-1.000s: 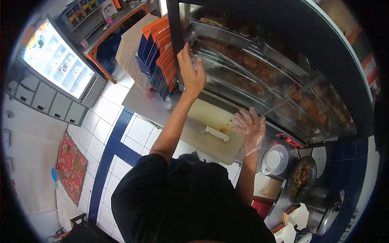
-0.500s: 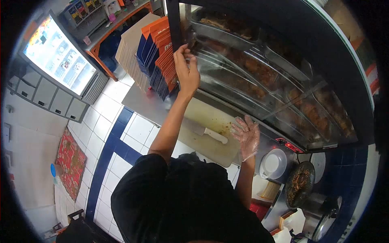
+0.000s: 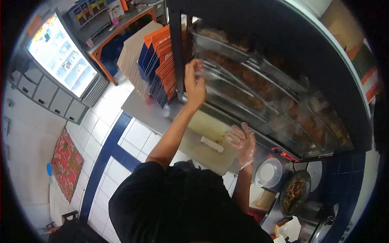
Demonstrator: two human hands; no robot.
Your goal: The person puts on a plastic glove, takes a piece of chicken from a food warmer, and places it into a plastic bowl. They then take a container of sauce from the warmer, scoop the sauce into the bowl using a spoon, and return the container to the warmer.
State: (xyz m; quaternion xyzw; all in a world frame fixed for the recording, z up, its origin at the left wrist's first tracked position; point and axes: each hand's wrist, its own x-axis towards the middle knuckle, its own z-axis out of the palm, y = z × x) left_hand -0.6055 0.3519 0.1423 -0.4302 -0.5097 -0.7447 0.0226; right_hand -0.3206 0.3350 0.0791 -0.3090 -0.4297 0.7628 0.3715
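Observation:
My left hand (image 3: 195, 87) is bare and raised at the left end of a glass-fronted food cabinet (image 3: 328, 155). Its fingers are bent around the edge of the glass door (image 3: 229, 94), slightly smeared by motion. Behind the glass lie metal trays (image 3: 221, 42) of brown food. My right hand (image 3: 243, 145), in a clear plastic glove, holds nothing; its palm is up and its fingers spread. Below the hands is a pale cutting board (image 3: 196, 154) with a white-handled knife (image 3: 212, 144) lying on it, its blade mostly hidden by my left forearm.
Stacked folded orange and blue cartons (image 3: 156, 60) stand left of the cabinet. At right sit a white plastic bowl (image 3: 268, 172), a dark stone mortar (image 3: 296, 192) with chopped food and a metal pot (image 3: 320, 222). A lit drinks fridge (image 3: 63, 58) is at the far left.
My left hand has moved right and down from the cabinet's frame, and the glass looks blurred and shifted. My right hand stays spread, slightly lower in view.

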